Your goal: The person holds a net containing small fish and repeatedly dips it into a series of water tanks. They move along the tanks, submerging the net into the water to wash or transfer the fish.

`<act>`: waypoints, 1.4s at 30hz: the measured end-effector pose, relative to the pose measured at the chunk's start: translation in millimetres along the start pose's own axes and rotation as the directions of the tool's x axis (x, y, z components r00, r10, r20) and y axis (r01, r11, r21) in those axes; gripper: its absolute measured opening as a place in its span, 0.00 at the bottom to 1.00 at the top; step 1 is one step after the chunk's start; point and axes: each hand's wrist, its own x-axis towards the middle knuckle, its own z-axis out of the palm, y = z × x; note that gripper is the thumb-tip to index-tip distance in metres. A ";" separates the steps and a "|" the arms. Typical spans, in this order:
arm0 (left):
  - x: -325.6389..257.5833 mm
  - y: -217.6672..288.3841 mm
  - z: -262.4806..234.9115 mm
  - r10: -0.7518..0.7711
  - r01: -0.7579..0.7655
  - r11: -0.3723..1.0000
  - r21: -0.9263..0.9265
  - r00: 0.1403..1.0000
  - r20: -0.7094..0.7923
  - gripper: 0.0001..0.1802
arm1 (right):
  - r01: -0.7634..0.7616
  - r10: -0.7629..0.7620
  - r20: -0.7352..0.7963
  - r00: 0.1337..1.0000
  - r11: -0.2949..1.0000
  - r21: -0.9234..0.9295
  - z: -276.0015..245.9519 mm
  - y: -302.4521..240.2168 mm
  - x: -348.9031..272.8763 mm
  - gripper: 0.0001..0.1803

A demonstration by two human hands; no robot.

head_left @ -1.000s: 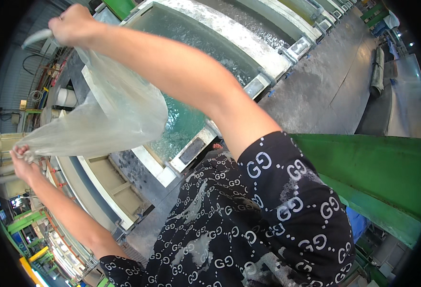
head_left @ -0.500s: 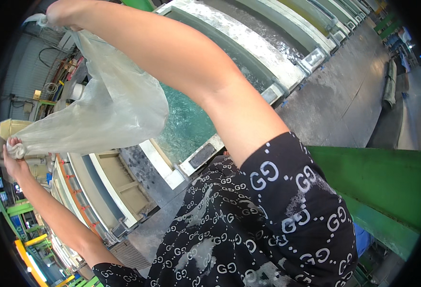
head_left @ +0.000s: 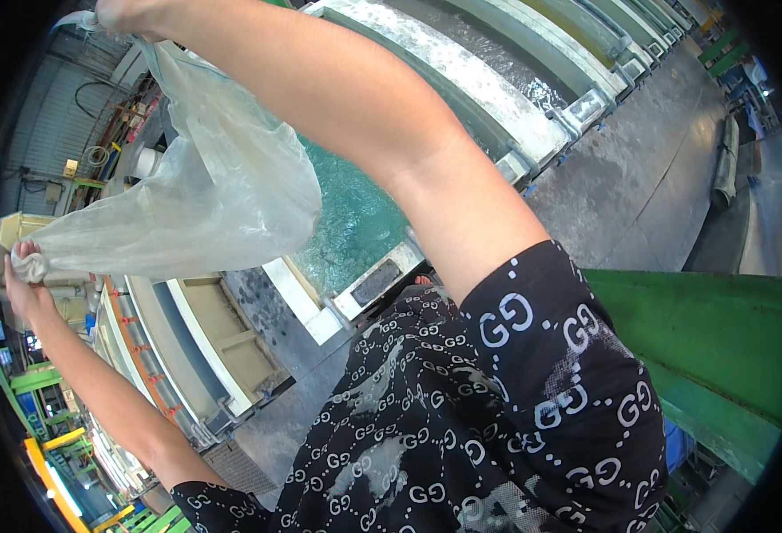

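Clothing (head_left: 391, 382), black with a pale print, fills the foreground. Farther out, the left hand (head_left: 23, 293) has its fingers clamped on a bunched end of a translucent sheet (head_left: 231, 195), and the right hand (head_left: 129, 16), cut by the top edge, has its fingers closed on another end. The sheet sags in the air between them; beyond lie a tank (head_left: 300, 298) of greenish water (head_left: 351, 213), then more tanks (head_left: 559, 31).

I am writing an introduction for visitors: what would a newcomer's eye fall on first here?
Probably the pale translucent sheet at left, hanging between the right hand at the top edge and the left hand lower down. Next come the blue-green water near the centre and the green beam at right.
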 end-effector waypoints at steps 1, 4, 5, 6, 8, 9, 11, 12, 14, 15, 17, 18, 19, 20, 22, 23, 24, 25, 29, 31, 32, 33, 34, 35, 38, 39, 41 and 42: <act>-0.1 -1.1 0.3 0.003 -0.003 1.000 -0.003 1.000 -0.004 0.21 | 0.006 -0.006 0.010 1.000 1.000 0.010 3.0 -2.2 -3.8 0.16; -10.3 -19.5 -2.0 -0.039 0.039 0.999 -0.001 0.999 0.014 0.20 | 0.019 -0.021 0.050 0.998 0.999 0.043 14.3 -6.6 -13.3 0.16; -20.7 -39.7 -0.6 -0.086 0.086 0.996 0.001 0.995 0.046 0.19 | 0.032 -0.036 0.066 0.997 0.998 0.053 16.2 -9.3 -15.1 0.16; -33.0 -56.8 2.3 -0.126 0.126 0.992 0.003 0.989 0.074 0.18 | 0.053 -0.059 0.095 0.994 0.996 0.067 19.7 -14.0 -16.6 0.16; -107.4 -90.7 78.6 -0.265 0.265 0.964 0.021 0.964 -0.015 0.15 | 0.111 -0.128 0.162 0.978 0.987 0.113 21.6 -8.6 -15.1 0.16; -121.2 -100.4 48.6 -0.293 0.292 0.956 -0.022 0.954 -0.068 0.15 | 0.089 -0.100 0.159 0.982 0.993 0.076 41.5 -3.0 -23.8 0.16; -137.1 -94.7 44.1 -0.260 0.253 0.964 -0.086 0.962 -0.078 0.14 | 0.055 -0.046 0.109 0.993 0.995 -0.083 43.5 4.7 -52.2 0.16; -143.1 -77.8 85.2 -0.196 0.192 0.977 -0.094 0.980 -0.041 0.14 | 0.347 -0.325 0.123 0.938 0.841 -0.416 24.9 59.7 -28.1 0.17; -153.1 -32.0 115.1 -0.078 0.073 0.991 -0.114 0.996 -0.032 0.15 | 0.439 -0.241 0.367 0.898 0.495 -0.749 -21.3 104.9 -64.1 0.16; -156.4 -13.9 130.8 -0.036 0.035 0.990 -0.137 0.999 -0.001 0.15 | 0.015 -0.013 0.008 1.000 0.924 -0.383 -37.4 117.8 -89.8 0.17; -175.0 -1.0 150.3 -0.007 0.003 0.995 -0.095 0.999 -0.036 0.16 | -0.031 0.059 0.103 0.993 0.965 -0.260 -51.4 111.9 -89.9 0.19; -179.7 1.4 154.1 0.006 -0.009 0.997 -0.074 0.999 -0.046 0.16 | 0.051 -0.014 0.166 0.986 0.974 -0.222 -50.1 114.6 -81.4 0.19; -184.7 -9.2 146.3 -0.056 0.058 0.998 0.019 0.995 -0.079 0.16 | 0.127 -0.066 0.148 0.987 0.882 -0.453 -33.2 114.1 -75.3 0.19; -188.9 -43.6 163.5 -0.144 0.146 0.988 0.041 0.988 -0.054 0.16 | 0.180 -0.129 0.126 0.984 0.668 -0.722 -45.5 91.7 -64.2 0.19; -189.3 -62.5 158.7 -0.206 0.210 0.976 0.059 0.977 -0.060 0.16 | 0.204 -0.120 0.174 0.978 0.743 -0.637 -27.5 64.6 -66.3 0.17; -186.5 -67.1 153.2 -0.211 0.211 0.977 -0.008 0.977 -0.041 0.16 | 0.130 -0.052 0.154 0.987 0.824 -0.552 -20.3 55.6 -74.7 0.17; -189.7 -64.9 143.9 -0.220 0.218 0.974 -0.062 0.975 -0.038 0.16 | 0.038 0.032 0.149 0.988 0.895 -0.444 -12.5 59.0 -82.2 0.17; -186.6 -54.3 135.1 -0.150 0.147 0.988 -0.054 0.987 -0.053 0.16 | 0.071 0.000 0.166 0.986 0.905 -0.419 -14.2 77.3 -90.2 0.17; -192.8 -34.4 147.0 -0.014 0.003 0.998 -0.064 0.985 -0.174 0.17 | -0.160 0.168 -0.045 0.985 0.770 -0.618 -32.5 106.3 -87.2 0.17; -197.4 -58.1 145.7 -0.009 0.028 0.994 0.109 0.985 -0.174 0.17 | -0.285 0.289 -0.050 0.956 0.876 -0.388 -19.5 49.0 -74.8 0.17; -193.8 -74.0 141.0 -0.036 0.056 0.985 0.161 0.991 -0.125 0.17 | -0.143 0.164 -0.004 0.987 0.850 -0.508 -9.6 20.4 -72.3 0.17; -190.1 -82.8 140.4 -0.059 0.065 0.996 0.067 0.994 -0.090 0.17 | -0.161 0.193 0.077 0.978 0.938 -0.307 -16.9 23.1 -54.1 0.16; -189.6 -85.5 132.9 -0.076 0.076 0.997 -0.008 0.995 -0.071 0.17 | -0.166 0.193 0.103 0.976 0.959 -0.228 -8.3 26.2 -60.5 0.15; -182.7 -83.2 125.5 -0.003 -0.003 0.998 -0.055 0.994 -0.110 0.16 | -0.174 0.204 0.130 0.970 0.962 -0.208 -7.7 41.1 -63.6 0.15; -178.3 -15.5 148.9 0.115 -0.136 0.985 -0.103 0.976 -0.186 0.18 | -0.286 0.324 0.115 0.939 0.922 -0.260 -41.9 81.9 -75.3 0.16; -186.1 2.7 155.2 0.092 -0.102 0.994 -0.038 0.975 -0.201 0.18 | -0.326 0.356 0.087 0.930 0.913 -0.247 -58.8 87.3 -73.5 0.17; -194.3 -2.8 150.1 0.178 -0.183 0.983 -0.015 0.968 -0.176 0.19 | -0.364 0.383 0.070 0.921 0.912 -0.189 -47.1 73.3 -55.4 0.18; -188.3 -40.6 170.9 0.116 -0.116 0.993 0.008 0.982 -0.146 0.21 | -0.376 0.384 -0.009 0.923 0.898 -0.228 -61.2 57.9 -56.0 0.17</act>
